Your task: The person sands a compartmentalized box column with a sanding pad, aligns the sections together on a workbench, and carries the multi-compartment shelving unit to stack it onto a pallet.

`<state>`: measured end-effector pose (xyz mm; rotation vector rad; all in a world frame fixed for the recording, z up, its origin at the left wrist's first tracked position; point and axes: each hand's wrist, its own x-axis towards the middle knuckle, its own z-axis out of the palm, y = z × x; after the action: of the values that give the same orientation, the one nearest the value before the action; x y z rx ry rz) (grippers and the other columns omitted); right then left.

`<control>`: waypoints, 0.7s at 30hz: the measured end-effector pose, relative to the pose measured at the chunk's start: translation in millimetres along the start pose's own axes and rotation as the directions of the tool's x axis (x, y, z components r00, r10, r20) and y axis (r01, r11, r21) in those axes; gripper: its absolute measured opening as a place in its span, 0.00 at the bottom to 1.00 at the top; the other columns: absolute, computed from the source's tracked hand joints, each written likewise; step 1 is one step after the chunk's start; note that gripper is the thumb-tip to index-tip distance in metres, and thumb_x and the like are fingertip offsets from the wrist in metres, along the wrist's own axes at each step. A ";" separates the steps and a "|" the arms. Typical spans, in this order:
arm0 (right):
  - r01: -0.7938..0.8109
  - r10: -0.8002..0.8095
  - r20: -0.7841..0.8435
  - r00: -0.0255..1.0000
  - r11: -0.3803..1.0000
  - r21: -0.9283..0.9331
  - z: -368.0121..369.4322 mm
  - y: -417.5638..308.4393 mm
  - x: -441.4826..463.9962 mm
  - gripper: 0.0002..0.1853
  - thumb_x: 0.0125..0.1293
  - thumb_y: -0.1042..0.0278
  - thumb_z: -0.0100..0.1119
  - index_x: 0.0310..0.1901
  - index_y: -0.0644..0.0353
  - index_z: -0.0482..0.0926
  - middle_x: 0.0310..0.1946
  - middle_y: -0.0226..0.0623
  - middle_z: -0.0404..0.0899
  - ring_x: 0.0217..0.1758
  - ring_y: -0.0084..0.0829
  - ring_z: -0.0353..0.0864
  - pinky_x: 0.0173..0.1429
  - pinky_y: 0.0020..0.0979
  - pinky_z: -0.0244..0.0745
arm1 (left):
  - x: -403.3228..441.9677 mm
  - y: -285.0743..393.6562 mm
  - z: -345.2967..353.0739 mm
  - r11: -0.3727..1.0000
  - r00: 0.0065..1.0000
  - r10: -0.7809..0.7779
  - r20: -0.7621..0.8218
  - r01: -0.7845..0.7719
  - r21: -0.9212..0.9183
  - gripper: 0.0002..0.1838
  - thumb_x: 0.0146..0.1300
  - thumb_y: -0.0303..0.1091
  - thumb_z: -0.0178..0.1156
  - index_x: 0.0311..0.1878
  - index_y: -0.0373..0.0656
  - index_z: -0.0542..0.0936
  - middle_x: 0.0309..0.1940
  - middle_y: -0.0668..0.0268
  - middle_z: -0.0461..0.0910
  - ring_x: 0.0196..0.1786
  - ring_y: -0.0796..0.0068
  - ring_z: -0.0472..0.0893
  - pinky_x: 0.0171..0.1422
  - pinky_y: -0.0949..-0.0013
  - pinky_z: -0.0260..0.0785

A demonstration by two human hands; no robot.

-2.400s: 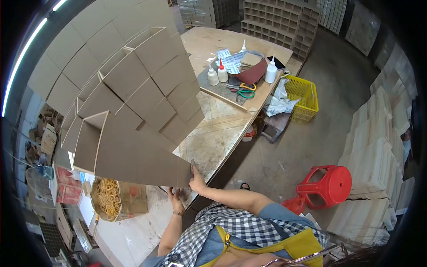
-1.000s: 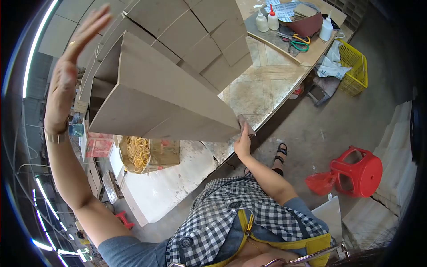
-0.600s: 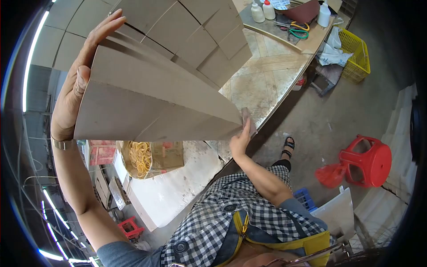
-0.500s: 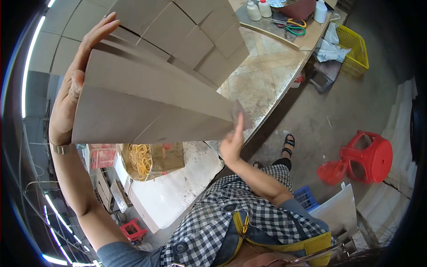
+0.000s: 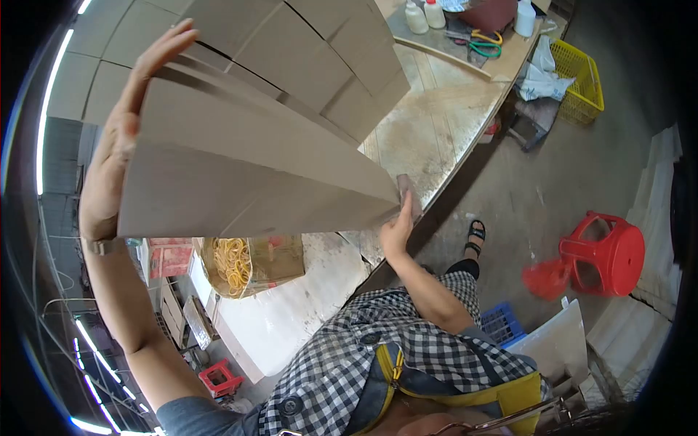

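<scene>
A thick grey-brown stack of cardboard sheets (image 5: 262,163) stands on the worktable, its long faces towards me. My left hand (image 5: 120,149) lies along the stack's left end, palm against it, with the fingers stretched out past the upper corner. At the opposite end, my right hand (image 5: 396,234) is closed on a small flat brownish block (image 5: 405,187), held beside the stack's right corner. What the block is made of I cannot make out.
More cardboard stacks (image 5: 320,54) stand behind. A bag of yellow rubber bands (image 5: 273,265) sits nearer me. Bottles (image 5: 416,18) and scissors (image 5: 483,45) lie at the far end. A yellow basket (image 5: 582,83) and red stool (image 5: 614,254) are on the floor, right.
My right hand has shifted a little right and up with the block, along the stack's right end. The left hand stays in place against the cardboard.
</scene>
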<state>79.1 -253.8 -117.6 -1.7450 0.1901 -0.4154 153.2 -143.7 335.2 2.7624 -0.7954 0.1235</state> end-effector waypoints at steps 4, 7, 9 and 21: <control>-0.009 -0.039 0.149 0.988 0.950 0.312 -32.1 -141.2 20.2 0.42 0.38 0.90 0.41 0.63 0.69 0.45 0.52 0.61 0.64 0.28 0.41 0.74 0.38 0.33 0.71 | -1.0 1.2 -1.5 0.990 0.994 0.114 0.005 -0.113 -0.090 0.33 0.59 0.60 0.39 0.58 0.43 0.65 0.62 0.59 0.57 0.66 0.63 0.52 0.68 0.61 0.40; 0.350 -0.390 0.012 0.921 0.840 0.414 -40.7 -229.7 39.6 0.41 0.38 0.90 0.41 0.61 0.77 0.43 0.48 0.67 0.65 0.21 0.39 0.73 0.35 0.32 0.71 | -1.5 5.6 -5.8 0.992 0.994 0.111 0.017 -0.110 -0.061 0.32 0.60 0.59 0.39 0.58 0.44 0.64 0.61 0.59 0.57 0.66 0.62 0.53 0.67 0.61 0.41; 0.487 -0.497 -0.077 0.865 0.790 0.372 -39.8 -257.1 54.4 0.40 0.39 0.90 0.40 0.61 0.77 0.43 0.45 0.66 0.67 0.19 0.36 0.73 0.33 0.32 0.72 | -2.0 5.4 -5.6 0.992 0.993 0.115 0.014 -0.114 -0.056 0.31 0.60 0.58 0.39 0.59 0.45 0.64 0.61 0.58 0.57 0.65 0.62 0.54 0.67 0.61 0.41; 0.276 -0.276 0.005 0.961 0.961 0.031 -17.4 -69.1 7.0 0.38 0.41 0.88 0.37 0.61 0.76 0.44 0.48 0.65 0.66 0.47 0.50 0.73 0.53 0.40 0.66 | -4.2 4.3 -10.0 0.997 0.996 0.077 0.038 -0.077 -0.003 0.33 0.58 0.62 0.37 0.60 0.48 0.63 0.63 0.62 0.55 0.67 0.63 0.51 0.68 0.59 0.39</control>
<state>72.2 -257.1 -46.4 -1.7483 -0.0683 -0.6100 147.2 -142.3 345.1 2.7403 -0.9122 0.0854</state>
